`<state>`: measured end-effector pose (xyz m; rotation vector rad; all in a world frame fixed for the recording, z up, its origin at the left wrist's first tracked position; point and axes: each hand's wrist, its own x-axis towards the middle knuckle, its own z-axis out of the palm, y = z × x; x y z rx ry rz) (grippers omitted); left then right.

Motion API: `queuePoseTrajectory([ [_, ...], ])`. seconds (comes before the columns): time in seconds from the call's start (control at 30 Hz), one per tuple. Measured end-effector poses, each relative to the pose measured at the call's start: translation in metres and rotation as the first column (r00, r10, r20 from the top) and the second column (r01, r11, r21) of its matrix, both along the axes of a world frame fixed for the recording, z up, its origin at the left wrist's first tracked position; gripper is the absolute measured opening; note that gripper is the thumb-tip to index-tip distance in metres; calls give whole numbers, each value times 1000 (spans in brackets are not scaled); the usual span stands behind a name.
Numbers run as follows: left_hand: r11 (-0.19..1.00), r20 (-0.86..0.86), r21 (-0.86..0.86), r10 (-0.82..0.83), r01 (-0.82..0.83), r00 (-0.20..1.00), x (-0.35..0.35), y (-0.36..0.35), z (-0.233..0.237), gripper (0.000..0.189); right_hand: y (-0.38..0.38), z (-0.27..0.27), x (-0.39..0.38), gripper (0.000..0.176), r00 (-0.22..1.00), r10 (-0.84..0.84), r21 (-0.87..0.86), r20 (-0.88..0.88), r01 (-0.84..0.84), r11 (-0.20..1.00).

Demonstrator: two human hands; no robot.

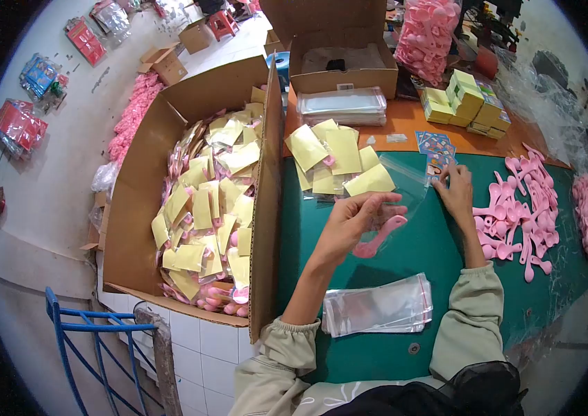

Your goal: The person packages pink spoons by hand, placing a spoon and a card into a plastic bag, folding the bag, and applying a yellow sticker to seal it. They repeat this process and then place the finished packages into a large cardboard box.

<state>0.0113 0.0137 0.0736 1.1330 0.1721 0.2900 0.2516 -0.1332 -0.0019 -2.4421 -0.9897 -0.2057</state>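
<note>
My left hand (358,216) is closed around a clear plastic bag (413,188) whose mouth points away to the upper right. A pink spoon (381,237) lies in or against this bag, just below my fingers. To the right, my right hand (456,193) has its fingers curled with the tips on the lowest of some blue printed cards (437,144); it seems to pinch that card's edge. Closer to my body lies a stack of clear bags (377,306). Loose pink spoons (516,208) are heaped right of my right hand.
A big cardboard box (134,201) on the left holds many packs with yellow cards. More yellow-card packs (342,152) lie beyond my left hand. At the back are bundled bags (342,107), an open carton (377,75), card stacks (464,98) and a sack of pink spoons (427,38).
</note>
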Motion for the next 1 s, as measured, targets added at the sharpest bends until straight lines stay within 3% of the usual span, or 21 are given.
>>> queuePoseTrajectory([
  [0.1,1000,-2,7,-17,17,1000,1,-1,0,40,-4,-13,5,50,987,-158,78,42,154,985],
  [0.2,999,-18,14,-32,33,999,-1,-2,2,39,-4,-9,10,59,972,-58,177,-228,99,979],
  [0.3,999,-25,9,-53,53,998,-1,-3,3,36,-4,3,8,60,888,-10,148,-460,88,985],
  [0.4,998,-39,22,-59,60,998,-2,-3,5,35,-9,-15,29,57,880,227,168,-417,-170,971],
  [0.5,996,-52,46,-70,73,996,-2,-2,7,35,-12,-55,52,41,920,315,218,-233,-266,939],
  [0.53,995,-61,61,-78,82,995,-3,-1,7,35,-10,-35,40,35,832,370,304,-413,-257,917],
  [0.6,992,-69,77,-98,103,993,-4,1,7,34,-7,15,13,24,542,478,457,-691,-185,870],
  [0.7,988,-68,74,-129,134,989,-5,2,4,34,-7,73,-18,14,519,576,466,-631,-341,817],
  [0.8,990,-79,79,-111,117,991,-8,6,5,34,-3,88,-38,21,817,447,252,-364,-376,892],
  [0.9,994,-99,98,-44,54,994,-12,13,10,34,14,49,-42,30,918,363,224,-163,-324,919],
  [0.93,996,-102,90,-17,27,995,-13,16,8,34,22,37,-44,43,917,347,254,-199,-294,922],
  [1.0,998,-98,66,25,-18,995,-13,19,6,34,35,10,-43,51,980,200,186,22,-201,962],
])
